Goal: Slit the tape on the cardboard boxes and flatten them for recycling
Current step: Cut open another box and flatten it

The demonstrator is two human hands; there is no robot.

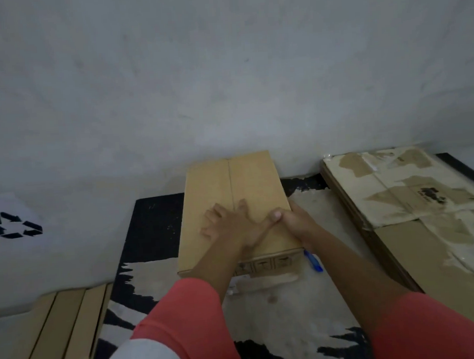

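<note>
Box (225,185) lies dead ahead on a dark, scuffed surface (155,226) (bench or floor, can't tell), its far end up against the wall (224,83). Its long axis runs away from the person, near end to far end, leaning slightly right. A centre seam (230,179) runs the same way down the top face; can't make out tape on it.

Both hands are on the near half. The left hand (229,228) is flat on top, fingers straight and spread wide across the seam, pressing down. The right hand (295,221) grips the box's right edge w/ thumb on top & fingers wrapped down the side, out of sight.

A blue tool (314,262), prob. the cutter, lies just beside the near-right corner, partly behind the right forearm. Neither hand holds it.

Judgement: the seam runs straight out from the body, so a slit would go lengthwise, far to near or the reverse. The right hand is nearer the tool & is the 1 to let go of the box for it, while the left hand pins the box.

Flattened cardboard (411,196) is stacked at right. More flat pieces (59,329) lie near left under a recycling sign (14,225).
</note>
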